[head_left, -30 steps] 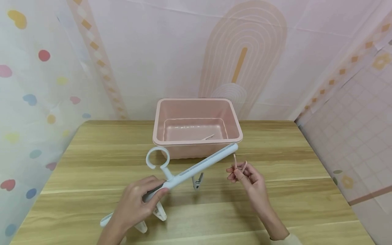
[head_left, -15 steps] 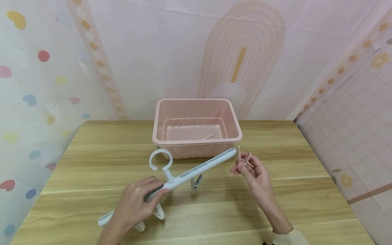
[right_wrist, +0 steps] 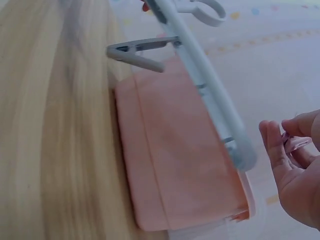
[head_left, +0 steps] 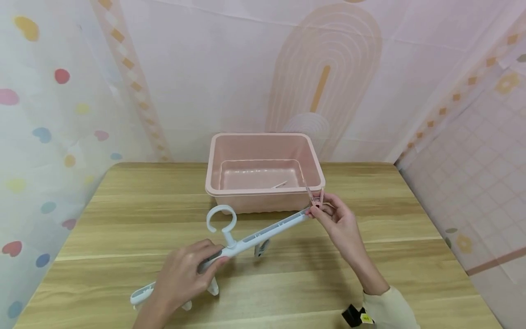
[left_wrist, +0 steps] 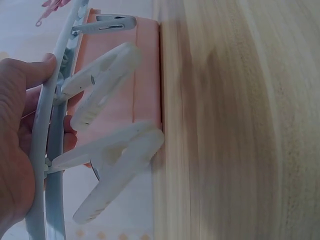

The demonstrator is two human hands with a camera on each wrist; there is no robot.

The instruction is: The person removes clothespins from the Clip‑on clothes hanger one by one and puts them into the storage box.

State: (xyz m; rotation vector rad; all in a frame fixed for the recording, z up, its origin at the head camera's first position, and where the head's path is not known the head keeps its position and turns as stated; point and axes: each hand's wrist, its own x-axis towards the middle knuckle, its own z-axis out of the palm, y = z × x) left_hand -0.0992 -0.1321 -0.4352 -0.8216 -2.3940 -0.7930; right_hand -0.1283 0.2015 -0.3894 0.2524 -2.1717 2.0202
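Observation:
My left hand grips a light blue clip hanger near its middle, below the round hook. The bar slants, its right end in front of the pink box. Under the bar hang a grey clip and two white clips, plainest in the left wrist view: an upper white clip and a lower white clip. At the bar's right end, my right hand pinches a pink clothes clip between thumb and fingers. The right wrist view shows this hand apart from the bar's end.
A pink plastic box stands at the back of the wooden table, with a thin pale piece inside. Patterned cloth walls rise behind and beside the table. A black device is by the right sleeve.
The right hand has moved up and left with the pink clip, to the hanger's right end. That end has dropped slightly, while the left hand keeps its grip.

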